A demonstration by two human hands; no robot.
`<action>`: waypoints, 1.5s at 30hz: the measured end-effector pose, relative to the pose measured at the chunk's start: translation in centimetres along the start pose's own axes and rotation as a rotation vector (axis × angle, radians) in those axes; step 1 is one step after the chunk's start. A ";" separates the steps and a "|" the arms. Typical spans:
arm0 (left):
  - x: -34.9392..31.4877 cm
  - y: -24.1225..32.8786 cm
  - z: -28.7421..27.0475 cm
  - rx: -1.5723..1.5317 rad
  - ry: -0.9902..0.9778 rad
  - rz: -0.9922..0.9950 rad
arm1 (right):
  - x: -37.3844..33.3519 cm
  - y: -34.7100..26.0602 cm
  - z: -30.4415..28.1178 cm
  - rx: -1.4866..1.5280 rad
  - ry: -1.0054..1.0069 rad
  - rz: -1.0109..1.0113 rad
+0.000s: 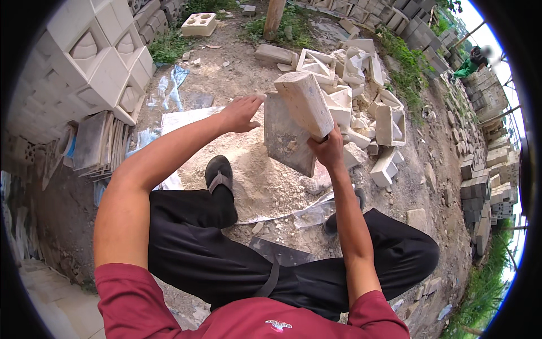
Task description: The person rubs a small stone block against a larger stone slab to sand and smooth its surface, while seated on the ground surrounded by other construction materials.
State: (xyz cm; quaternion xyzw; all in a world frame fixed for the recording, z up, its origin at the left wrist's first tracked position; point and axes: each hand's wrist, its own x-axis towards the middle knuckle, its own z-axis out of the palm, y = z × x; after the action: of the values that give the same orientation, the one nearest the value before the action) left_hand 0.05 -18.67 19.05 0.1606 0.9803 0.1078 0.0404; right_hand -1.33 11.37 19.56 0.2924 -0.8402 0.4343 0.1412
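Note:
My right hand (pixel 328 149) is closed round the handle of a wooden mallet (pixel 305 103); its big pale block head is raised, and most of the handle is hidden. My left hand (pixel 241 114) has its fingers stretched out and thumb apart, with nothing in it. Its fingertips come close to the corner of a flat grey board (pixel 278 133); whether they touch it I cannot tell. That board lies partly behind the mallet, above a heap of crushed pale rubble (pixel 248 169) spread over a white sheet (pixel 172 121) between my feet.
Broken cream block pieces (pixel 389 125) are piled beyond my right hand. Moulded blocks (pixel 96 51) form a stack at the left, with thin boards (pixel 97 146) leaning below. A dark plate (pixel 279 251) lies near my legs. A wooden post (pixel 274 20) stands ahead; grey blocks (pixel 480 198) line the right.

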 end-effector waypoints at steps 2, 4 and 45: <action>1.3 0.4 0.0 -0.101 0.226 -0.036 | 0.2 -0.2 0.1 0.048 -0.027 -0.042; 2.6 -1.2 0.3 -0.191 0.394 -0.003 | 0.6 -1.2 0.9 0.090 -0.036 -0.104; 2.2 0.1 -2.2 -0.568 -0.069 -0.110 | -6.4 8.2 3.3 0.115 -0.088 0.533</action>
State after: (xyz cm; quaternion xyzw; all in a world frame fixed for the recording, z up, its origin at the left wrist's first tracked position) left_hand -2.30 -18.30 21.09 0.0929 0.9162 0.3700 0.1228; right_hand -1.30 14.78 9.20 0.0869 -0.8667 0.4901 -0.0315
